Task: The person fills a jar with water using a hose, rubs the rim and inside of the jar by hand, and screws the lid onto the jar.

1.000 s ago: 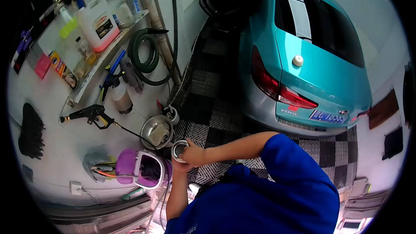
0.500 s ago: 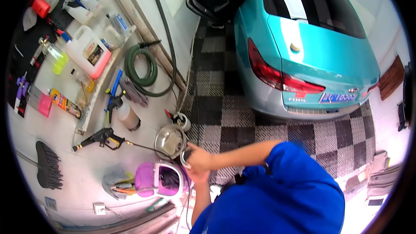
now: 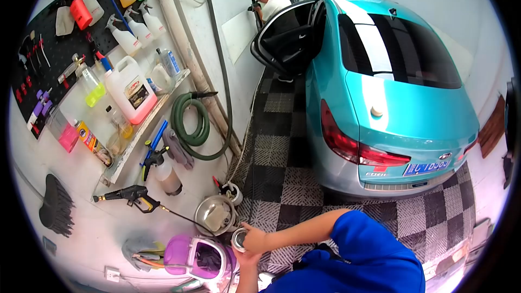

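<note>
My right hand [image 3: 256, 240] is wrapped over the side of a small round can [image 3: 239, 239] with a pale, shiny rim and a dark inside. My left hand [image 3: 248, 260] grips the same can from below, close against the right one. Just beyond the can stands a steel basin [image 3: 216, 215] with a pale block-like thing in it. Left of my hands is a purple and white bucket [image 3: 178, 253] with dark cloth inside. The can's underside and some of my fingers are hidden.
A teal car [image 3: 404, 108] stands on the checkered floor, its rear door [image 3: 285, 40] open beside another person [image 3: 274, 4]. A pressure washer gun [image 3: 130, 198], a pump sprayer [image 3: 165, 173] and a shelf [image 3: 149, 125] with bottles line the left side. A hose [image 3: 190, 122] hangs coiled there.
The view has tilted up, bringing the other person and the car's roof sign into sight. The can's round top now shows more plainly between my hands.
</note>
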`<state>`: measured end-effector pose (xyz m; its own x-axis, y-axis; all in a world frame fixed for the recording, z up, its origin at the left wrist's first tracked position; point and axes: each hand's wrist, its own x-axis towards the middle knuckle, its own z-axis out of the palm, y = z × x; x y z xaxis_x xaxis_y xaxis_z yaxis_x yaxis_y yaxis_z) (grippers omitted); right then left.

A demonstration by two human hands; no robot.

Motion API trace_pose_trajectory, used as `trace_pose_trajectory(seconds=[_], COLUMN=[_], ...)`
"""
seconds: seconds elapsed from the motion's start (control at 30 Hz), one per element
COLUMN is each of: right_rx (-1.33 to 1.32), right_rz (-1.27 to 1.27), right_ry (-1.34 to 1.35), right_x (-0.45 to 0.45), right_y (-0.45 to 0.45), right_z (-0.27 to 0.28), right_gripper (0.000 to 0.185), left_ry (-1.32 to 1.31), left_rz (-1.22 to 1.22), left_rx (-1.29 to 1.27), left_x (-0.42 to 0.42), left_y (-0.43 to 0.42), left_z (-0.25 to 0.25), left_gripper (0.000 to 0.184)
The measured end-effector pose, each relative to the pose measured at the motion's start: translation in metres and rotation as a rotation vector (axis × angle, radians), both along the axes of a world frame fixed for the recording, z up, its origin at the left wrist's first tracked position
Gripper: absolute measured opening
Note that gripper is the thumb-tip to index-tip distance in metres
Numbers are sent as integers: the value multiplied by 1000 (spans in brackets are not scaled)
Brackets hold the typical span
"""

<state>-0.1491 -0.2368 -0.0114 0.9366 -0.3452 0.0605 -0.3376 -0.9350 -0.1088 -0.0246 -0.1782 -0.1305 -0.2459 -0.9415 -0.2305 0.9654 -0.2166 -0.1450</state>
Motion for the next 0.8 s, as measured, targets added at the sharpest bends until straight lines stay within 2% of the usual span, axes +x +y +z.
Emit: trace_pose_trajectory(seconds=[0.07, 0.1, 0.13, 0.17, 0.23, 0.3, 0.33, 0.43, 0.47, 0.5, 0.57, 0.63, 0.67, 0.73, 0.8], right_rx=[130, 130, 132, 50, -116, 323, 339, 300, 241, 137, -56, -212, -252, -256, -34], right_rz=[-64, -66, -284, -279, -280, -311, -296, 44, 157, 235, 381, 431, 429, 415, 192], right_ry=[199, 200, 44, 15, -42, -108, -103, -57, -9, 62, 187, 336, 379, 428, 360], right_x=[16, 27, 41, 42, 44, 26, 21, 5, 2, -2, -7, -4, -2, 0, 0], right_y=[-2, 1, 6, 9, 15, 10, 4, -19, -34, -40, -51, -50, -50, -44, -34], right_z=[-5, -21, -45, -57, -80, -20, -13, -4, -4, 3, 18, 31, 35, 28, 18], right_gripper=[22, 22, 22, 22, 26, 26, 26, 33, 36, 37, 35, 31, 29, 24, 16], left_ry=[-88, -185, -62, -70, -148, -180, -213, -306, -210, -160, -301, -312, -301, -343, -383], left_rz=[22, 38, 84, 87, 111, 106, 81, -4, -99, -160, -215, -212, -220, -200, -155], left_rx=[33, 89, 71, 98, 80, 101, 98, 84, 85, 17, 197, 228, 148, 188, 202], left_x=[-2, -4, -16, -16, -15, -8, 0, 13, 12, 20, 18, 21, 29, 27, 31], left_y=[-9, -1, 3, 2, -3, -4, -5, -5, -7, -7, -5, -15, -14, -13, -13], left_z=[-15, -11, 24, 30, 20, 16, 15, 19, 31, 19, 46, 42, 27, 38, 34], left_gripper=[63, 64, 65, 65, 49, 49, 49, 49, 49, 52, 57, 61, 64, 64, 65])
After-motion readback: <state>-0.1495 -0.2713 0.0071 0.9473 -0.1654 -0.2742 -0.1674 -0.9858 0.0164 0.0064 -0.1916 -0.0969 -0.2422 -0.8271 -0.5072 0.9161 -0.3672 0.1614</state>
